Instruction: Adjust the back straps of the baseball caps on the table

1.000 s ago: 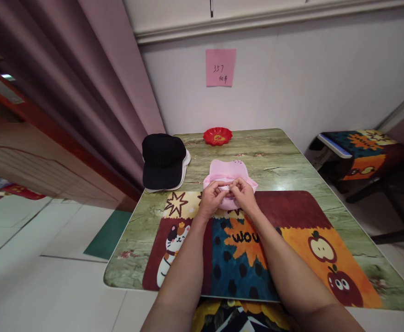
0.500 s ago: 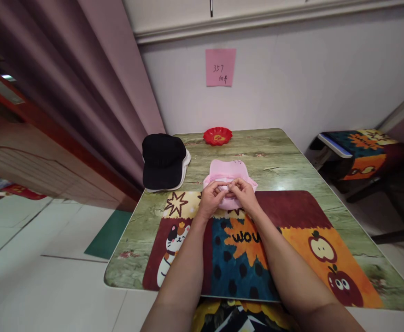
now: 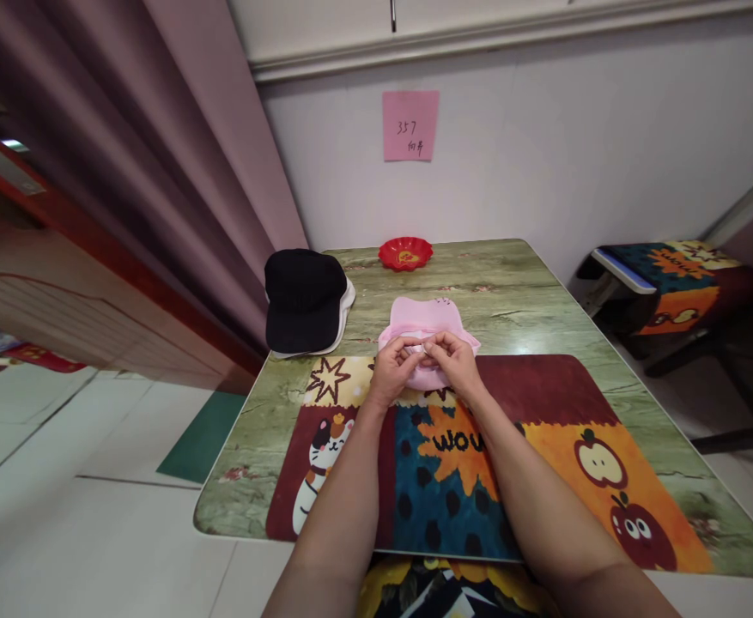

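A pink cap (image 3: 424, 314) lies at the middle of the table, its brim toward the wall and its near part over the mat's back edge. My left hand (image 3: 394, 367) pinches the cap's strap from the left. From the right, my right hand (image 3: 454, 360) pinches at the same strap, its fingertips close to those of the left. A small pale bit shows between the fingertips, too small to make out. My fingers hide part of the cap's opening.
A black cap (image 3: 305, 300) rests on a white cap (image 3: 349, 302) at the table's left edge. A red scalloped dish (image 3: 405, 254) stands near the wall. The patterned mat (image 3: 543, 390) covers the near part of the wooden-look table (image 3: 498, 296).
The fingertips have shifted very slightly at the strap. Nothing else has visibly moved.
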The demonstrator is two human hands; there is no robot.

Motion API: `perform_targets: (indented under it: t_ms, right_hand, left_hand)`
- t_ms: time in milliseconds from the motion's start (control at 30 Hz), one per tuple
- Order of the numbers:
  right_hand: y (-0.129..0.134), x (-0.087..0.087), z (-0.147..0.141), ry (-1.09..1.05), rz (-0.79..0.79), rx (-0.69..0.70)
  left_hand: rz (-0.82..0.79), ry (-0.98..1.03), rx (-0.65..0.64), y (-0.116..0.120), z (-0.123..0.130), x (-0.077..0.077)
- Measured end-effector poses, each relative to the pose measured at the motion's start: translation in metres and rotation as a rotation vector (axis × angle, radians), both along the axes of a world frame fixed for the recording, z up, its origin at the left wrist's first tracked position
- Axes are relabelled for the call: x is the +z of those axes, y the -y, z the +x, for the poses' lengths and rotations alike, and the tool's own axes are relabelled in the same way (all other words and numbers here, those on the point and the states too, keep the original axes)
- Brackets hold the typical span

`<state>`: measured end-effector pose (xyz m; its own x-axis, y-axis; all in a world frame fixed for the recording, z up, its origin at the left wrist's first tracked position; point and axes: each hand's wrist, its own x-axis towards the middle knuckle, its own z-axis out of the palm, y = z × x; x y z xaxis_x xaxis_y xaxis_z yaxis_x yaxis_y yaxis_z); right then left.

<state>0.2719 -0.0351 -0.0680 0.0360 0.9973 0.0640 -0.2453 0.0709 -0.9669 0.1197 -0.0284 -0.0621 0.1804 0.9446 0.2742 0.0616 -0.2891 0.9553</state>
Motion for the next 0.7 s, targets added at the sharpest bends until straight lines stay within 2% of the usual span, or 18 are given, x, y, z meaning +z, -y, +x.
perform_targets:
  t_ms: [333, 700]
  right_hand:
    - [0.0000, -0.0016, 0.0024, 0.036, -0.003, -0.011]
    - [0.0009, -0.0073, 0.0049, 0.133, 0.112, 0.049]
  left_hand:
    - [-0.002, -0.003, 0.005, -0.0001, -0.0011, 0.0007]
    - [-0.066, 0.052, 0.021, -0.0001, -0.0016, -0.0010]
